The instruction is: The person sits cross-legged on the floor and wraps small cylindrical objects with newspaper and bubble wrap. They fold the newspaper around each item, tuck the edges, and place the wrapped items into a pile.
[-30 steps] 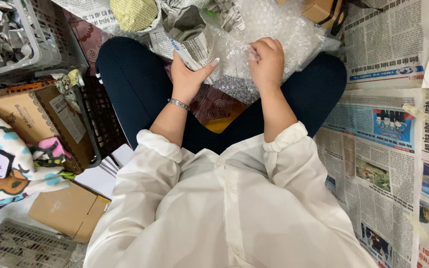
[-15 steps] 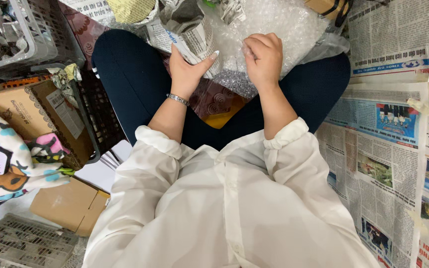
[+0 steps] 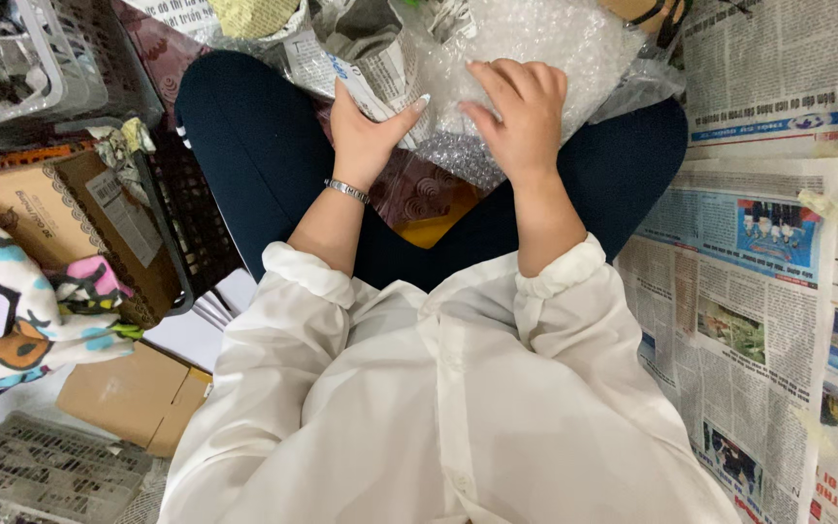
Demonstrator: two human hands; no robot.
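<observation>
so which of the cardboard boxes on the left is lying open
The brown cardboard box beside the person's left knee, with the scalloped lace-pattern edging: its top faces up, open. The plain box lower down, nearer the white sleeve, lies flat and closed.

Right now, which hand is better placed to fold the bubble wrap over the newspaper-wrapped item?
Probably the right hand: it lies flat on the bubble wrap, fingers spread. The left hand is busy against the newspaper-wrapped item, steadying it.

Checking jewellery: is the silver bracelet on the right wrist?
No, the silver metal bracelet circles the left hand's wrist; the right hand's wrist is bare.
</observation>
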